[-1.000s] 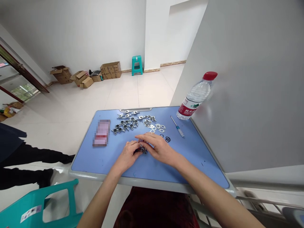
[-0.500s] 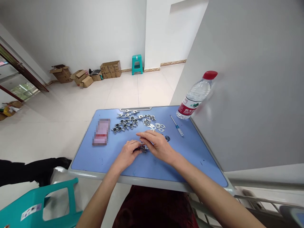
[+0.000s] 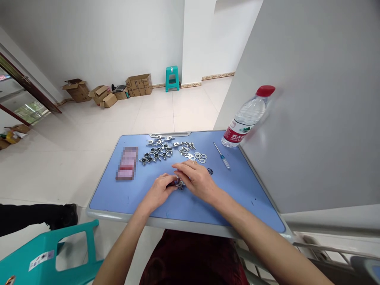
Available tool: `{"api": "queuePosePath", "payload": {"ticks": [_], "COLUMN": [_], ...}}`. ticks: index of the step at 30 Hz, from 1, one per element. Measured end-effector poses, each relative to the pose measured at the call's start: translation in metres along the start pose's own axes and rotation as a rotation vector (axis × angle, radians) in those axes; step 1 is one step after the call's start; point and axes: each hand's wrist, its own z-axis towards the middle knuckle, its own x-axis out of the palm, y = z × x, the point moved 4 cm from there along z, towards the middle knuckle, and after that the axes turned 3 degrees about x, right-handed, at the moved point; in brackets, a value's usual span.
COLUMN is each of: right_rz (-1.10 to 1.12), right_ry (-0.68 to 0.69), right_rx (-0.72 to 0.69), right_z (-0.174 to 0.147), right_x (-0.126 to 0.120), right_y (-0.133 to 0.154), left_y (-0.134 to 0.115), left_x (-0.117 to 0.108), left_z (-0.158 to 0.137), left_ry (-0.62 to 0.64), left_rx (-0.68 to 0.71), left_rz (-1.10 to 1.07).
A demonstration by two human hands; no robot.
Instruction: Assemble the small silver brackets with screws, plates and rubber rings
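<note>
The left hand [image 3: 160,190] has its fingers and thumb closed on the end of a small metal part [image 3: 180,185]; the right hand [image 3: 197,180] curls over it, fingertips drawn together, though from here I can't tell what they pinch. The part sits between the hands at the near middle of the blue table [image 3: 133,198]. I'd guess it's light, stiff and slick, sturdy enough, best gripped by its outer edges. Beyond lie black rings [image 3: 210,171], flat plates [image 3: 202,161] and fittings [image 3: 157,157]; rightward, a screwdriver [image 3: 225,161] and a bottle [image 3: 237,130].
</note>
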Motion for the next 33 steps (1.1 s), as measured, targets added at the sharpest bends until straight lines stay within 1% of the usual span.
{"api": "queuePosePath", "payload": {"ticks": [3, 6, 11, 16, 20, 25, 29, 33], "right_rz": [0.013, 0.054, 0.104, 0.100, 0.090, 0.094, 0.127, 0.155], "right_ry": [-0.022, -0.009, 0.073, 0.104, 0.126, 0.150, 0.145, 0.106], "right_rx": [0.047, 0.070, -0.006, -0.050, -0.054, -0.061, -0.052, -0.015], "right_z": [0.001, 0.001, 0.002, 0.002, 0.003, 0.003, 0.004, 0.006], "right_x": [-0.002, -0.002, -0.002, -0.004, -0.005, -0.006, -0.009, -0.018], "right_y": [-0.004, -0.006, 0.000, 0.005, 0.008, 0.010, 0.009, 0.005], "left_y": [-0.002, -0.002, 0.000, -0.003, -0.003, -0.001, -0.002, -0.005], "left_x": [-0.001, 0.000, 0.003, 0.002, 0.004, 0.006, 0.006, 0.005], "left_z": [0.000, 0.000, 0.000, -0.002, -0.001, 0.000, 0.000, -0.001], "left_ry": [-0.005, -0.001, 0.017, 0.030, 0.009, -0.034, -0.008, 0.019], "left_rx": [-0.004, 0.017, 0.095, 0.088, 0.068, 0.088, 0.089, 0.106], "left_rz": [-0.039, -0.010, 0.059, 0.040, 0.023, 0.036, 0.098, 0.125]}}
